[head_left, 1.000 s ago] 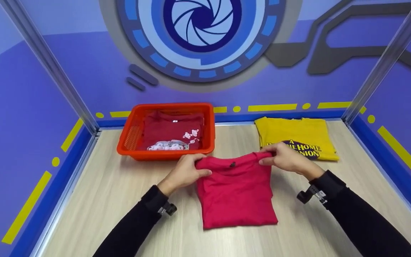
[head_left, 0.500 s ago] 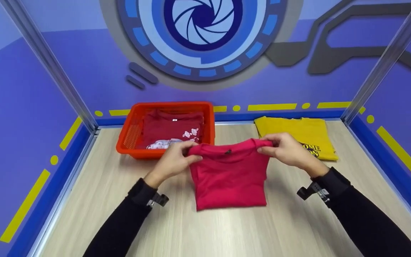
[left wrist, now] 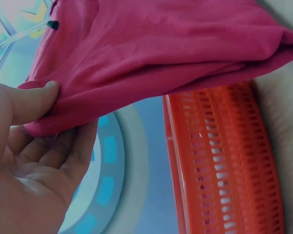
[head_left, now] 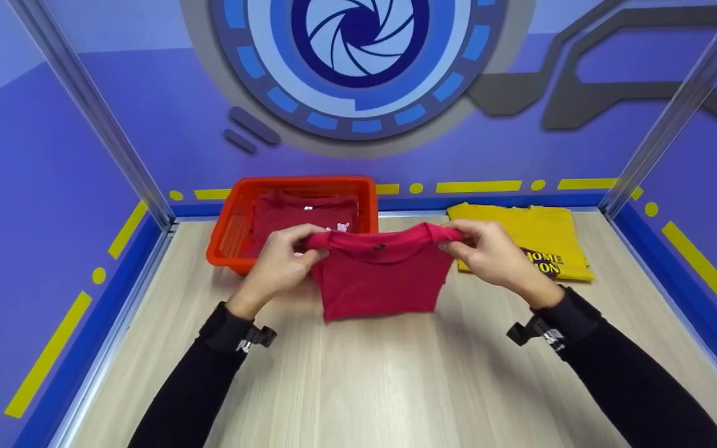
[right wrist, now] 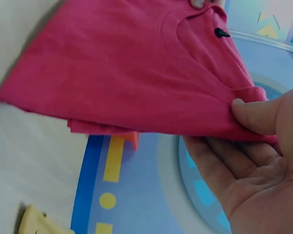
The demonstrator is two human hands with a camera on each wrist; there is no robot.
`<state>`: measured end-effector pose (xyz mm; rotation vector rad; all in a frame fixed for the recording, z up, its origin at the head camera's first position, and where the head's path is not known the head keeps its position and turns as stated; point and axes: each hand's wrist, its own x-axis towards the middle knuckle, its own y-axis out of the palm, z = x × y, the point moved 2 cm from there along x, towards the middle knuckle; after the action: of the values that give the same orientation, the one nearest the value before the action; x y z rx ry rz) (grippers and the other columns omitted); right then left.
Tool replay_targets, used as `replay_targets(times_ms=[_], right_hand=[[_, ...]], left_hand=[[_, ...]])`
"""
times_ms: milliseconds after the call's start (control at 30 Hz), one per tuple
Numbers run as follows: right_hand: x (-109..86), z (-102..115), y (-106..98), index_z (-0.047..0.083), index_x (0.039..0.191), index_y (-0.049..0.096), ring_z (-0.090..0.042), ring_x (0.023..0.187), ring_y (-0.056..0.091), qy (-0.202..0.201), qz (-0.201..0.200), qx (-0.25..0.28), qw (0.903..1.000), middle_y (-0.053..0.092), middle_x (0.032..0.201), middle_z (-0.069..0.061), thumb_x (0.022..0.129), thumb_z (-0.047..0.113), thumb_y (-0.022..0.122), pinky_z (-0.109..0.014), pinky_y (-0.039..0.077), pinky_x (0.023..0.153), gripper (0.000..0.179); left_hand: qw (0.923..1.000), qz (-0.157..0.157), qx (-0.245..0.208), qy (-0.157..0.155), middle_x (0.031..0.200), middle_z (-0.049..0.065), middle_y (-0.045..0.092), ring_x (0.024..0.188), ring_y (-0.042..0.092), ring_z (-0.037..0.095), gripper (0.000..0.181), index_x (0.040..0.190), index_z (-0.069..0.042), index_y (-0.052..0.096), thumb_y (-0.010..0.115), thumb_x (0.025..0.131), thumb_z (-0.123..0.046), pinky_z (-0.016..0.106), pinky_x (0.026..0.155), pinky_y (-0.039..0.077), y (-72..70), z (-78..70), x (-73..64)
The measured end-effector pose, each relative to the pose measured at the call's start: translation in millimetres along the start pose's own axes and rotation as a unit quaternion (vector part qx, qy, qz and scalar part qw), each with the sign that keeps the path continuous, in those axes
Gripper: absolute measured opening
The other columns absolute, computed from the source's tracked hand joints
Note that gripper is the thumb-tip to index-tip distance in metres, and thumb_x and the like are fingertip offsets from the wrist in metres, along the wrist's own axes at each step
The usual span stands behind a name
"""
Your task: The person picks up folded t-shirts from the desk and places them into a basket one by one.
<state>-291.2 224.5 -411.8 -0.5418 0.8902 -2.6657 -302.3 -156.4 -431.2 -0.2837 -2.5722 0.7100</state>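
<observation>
While the left hand (head_left: 281, 261) and the right hand (head_left: 489, 255) pinch its two top corners, the pink-red shirt (head_left: 380, 283) hangs btwn them above the tabletop (head_left: 371, 386), mid-scene, partly in front of the orange basket (head_left: 309, 181). Neck end points away from the person, twd the back wall (head_left: 165, 112); folded bottom edge faces the person & sits lower. Long axis, as head view shows it, runs L–R, hand to hand, w/ a slight slant: R end a touch higher in view than L. It's foreshortened there, so can't tell true proportions. Collar scoop sits approx midway btwn the grips, dark neck mark (head_left: 379, 247) inside it.

Grips match: thumb on the upper face, fingers beneath, per both wrist views.

Orange basket is back L, own long axis also L–R. Shirt's L end overlaps its near R corner in head view; can't tell if they touch. Dark red shirt (head_left: 274, 214) lies in it, neck twd wall, pale print partly hidden. Yellow shirt (head_left: 539, 227) lies folded flat, back R, dark lettering on its near part, some of it behind the right hand. Black sleeves (head_left: 178, 392) reach in from the near side.
</observation>
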Motion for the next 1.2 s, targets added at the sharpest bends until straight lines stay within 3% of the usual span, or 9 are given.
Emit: replay_targets(times_ms=[167, 300, 500, 667, 800, 933, 1033, 1200], right_hand=[[9.8, 10, 13, 0.017, 0.116, 0.082, -0.017, 0.065, 0.06, -0.03, -0.01, 0.01, 0.9994, 0.078, 0.094, -0.007, 0.106, 0.013, 0.075, -0.022, 0.048, 0.061, 0.012], [16.3, 18, 26, 0.015, 0.12, 0.083, -0.018, 0.072, 0.063, -0.055, -0.015, 0.026, 0.998, 0.079, 0.1, -0.005, 0.104, 0.011, 0.077, -0.022, 0.05, 0.066, 0.017], [22.8, 26, 47, 0.013, 0.113, 0.083, -0.014, 0.067, 0.059, -0.071, 0.006, 0.049, 0.9963, 0.078, 0.093, -0.007, 0.105, 0.013, 0.076, -0.022, 0.049, 0.064, 0.011], [31.9, 35, 63, 0.014, 0.117, 0.082, -0.013, 0.064, 0.054, -0.077, 0.03, 0.04, 0.9958, 0.076, 0.091, -0.004, 0.107, 0.014, 0.074, -0.022, 0.047, 0.062, 0.013], [45.6, 44, 73, 0.014, 0.119, 0.081, -0.012, 0.062, 0.048, -0.092, 0.035, 0.035, 0.9945, 0.07, 0.087, -0.002, 0.109, 0.015, 0.071, -0.023, 0.042, 0.06, 0.014], [63.7, 51, 81, 0.013, 0.12, 0.08, -0.012, 0.061, 0.046, -0.107, 0.033, 0.041, 0.9928, 0.067, 0.084, -0.002, 0.109, 0.015, 0.069, -0.023, 0.04, 0.06, 0.016], [80.7, 55, 86, 0.012, 0.121, 0.08, -0.013, 0.061, 0.047, -0.113, 0.029, 0.039, 0.9924, 0.068, 0.085, -0.004, 0.109, 0.013, 0.068, -0.024, 0.041, 0.06, 0.017], [113.6, 58, 91, 0.009, 0.122, 0.08, -0.017, 0.07, 0.056, -0.096, 0.026, 0.02, 0.9948, 0.073, 0.095, -0.008, 0.109, 0.01, 0.066, -0.025, 0.048, 0.065, 0.019]], left_hand=[[0.9997, -0.026, -0.003, 0.001, 0.112, 0.005, 0.079, 0.098, 0.069, 0.02, 0.029, 0.12, -0.014, 0.081, 0.076, 0.096, 0.002, 0.026, 0.085, 0.058, -18.7, 4.3, -3.0], [0.9992, -0.037, -0.012, 0.001, 0.114, 0.005, 0.079, 0.099, 0.07, 0.022, 0.03, 0.12, -0.015, 0.081, 0.077, 0.096, 0.002, 0.024, 0.086, 0.059, -35.0, 8.8, -10.6], [0.9989, -0.046, -0.003, 0.0, 0.112, 0.005, 0.078, 0.092, 0.068, 0.02, 0.031, 0.12, -0.017, 0.082, 0.078, 0.096, 0.002, 0.022, 0.081, 0.057, -56.3, 18.8, -25.0], [0.9981, -0.06, -0.008, 0.005, 0.11, 0.008, 0.078, 0.09, 0.068, 0.016, 0.03, 0.119, -0.012, 0.082, 0.079, 0.095, 0.005, 0.02, 0.079, 0.057, -74.9, 23.0, -35.1], [0.9966, -0.08, -0.017, -0.003, 0.104, 0.009, 0.075, 0.082, 0.064, 0.016, 0.029, 0.118, -0.01, 0.082, 0.079, 0.095, 0.006, 0.021, 0.07, 0.054, -91.0, 24.0, -37.9], [0.9946, -0.1, -0.021, -0.019, 0.102, 0.01, 0.072, 0.079, 0.063, 0.016, 0.027, 0.118, -0.009, 0.082, 0.077, 0.096, 0.006, 0.021, 0.066, 0.054, -106.8, 26.2, -33.3], [0.9931, -0.114, -0.008, -0.024, 0.108, 0.013, 0.074, 0.083, 0.065, 0.015, 0.028, 0.12, -0.006, 0.081, 0.074, 0.096, 0.007, 0.019, 0.07, 0.056, -118.9, 27.7, -24.6], [0.9891, -0.12, 0.074, -0.045, 0.114, 0.015, 0.079, 0.093, 0.065, 0.018, 0.028, 0.122, -0.008, 0.081, 0.072, 0.097, 0.003, 0.015, 0.079, 0.052, -134.4, 36.1, 0.6]])
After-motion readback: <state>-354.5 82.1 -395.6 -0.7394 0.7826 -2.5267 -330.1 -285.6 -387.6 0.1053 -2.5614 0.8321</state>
